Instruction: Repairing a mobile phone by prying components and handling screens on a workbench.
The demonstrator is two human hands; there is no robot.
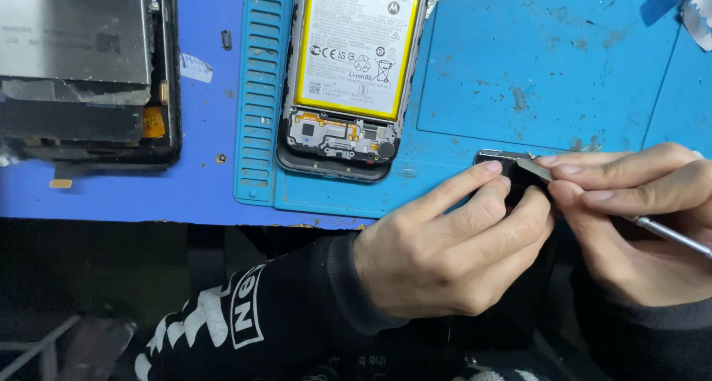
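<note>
While the left hand (445, 240) closes its fingers around a small dark flat part with a pale metal edge (500, 158), the right hand (638, 218) pinches a thin silver metal tool (671, 232) whose flat tip (535, 169) lies right against that part. The part sits at the near edge of the tabletop, mostly hidden by the fingers of both hands, so its full shape cannot be told. Both wrists wear dark sleeves — the left sleeve (252, 314) carries white lettering.

Just beyond the hands lies a light blue ribbed rubber work mat (519, 62), stained in places. On its left part rests an opened dark-framed phone with a yellow-edged white battery (348, 69), its back cover off, a small circuit section with orange flex showing at the near end. To the left of the mat, on the darker blue tabletop (200, 181), lies a black-framed screen assembly with a grey metal backing (81, 69) — an orange tab shows at its right edge. A scrap of pale tape (195, 67) sits between that assembly and the mat. At the far right corner a small white toothed scrap (697, 17) lies on the mat.
</note>
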